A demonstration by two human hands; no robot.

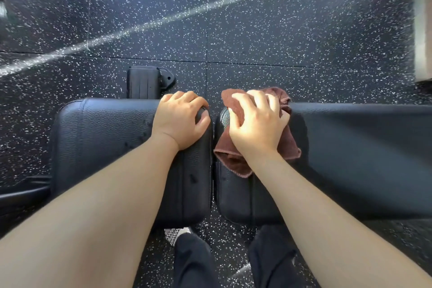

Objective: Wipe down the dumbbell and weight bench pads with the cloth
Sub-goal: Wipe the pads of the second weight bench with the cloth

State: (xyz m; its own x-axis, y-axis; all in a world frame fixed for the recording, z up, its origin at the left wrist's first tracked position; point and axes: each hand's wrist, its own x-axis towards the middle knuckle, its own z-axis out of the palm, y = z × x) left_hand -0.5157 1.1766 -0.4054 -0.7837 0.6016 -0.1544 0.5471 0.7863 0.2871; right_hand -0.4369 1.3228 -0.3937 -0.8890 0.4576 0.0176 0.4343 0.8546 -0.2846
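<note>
Two black padded bench sections lie side by side below me, split by a narrow gap. My left hand [181, 120] rests on the far right corner of the left pad [100, 142], fingers curled over its edge. My right hand [256, 124] presses a brown cloth [236, 159] flat against the near end of the long right pad [364, 154], by the gap. The cloth bunches around my fingers and hangs down toward me. No dumbbell is in sight.
Black speckled rubber floor [257, 30] surrounds the bench, crossed by a pale streak of light. A black bench foot with a bracket [147, 84] sticks out behind the left pad. My dark trouser legs and one patterned shoe [175, 235] stand at the bottom. A pale wall edge [423, 30] is at right.
</note>
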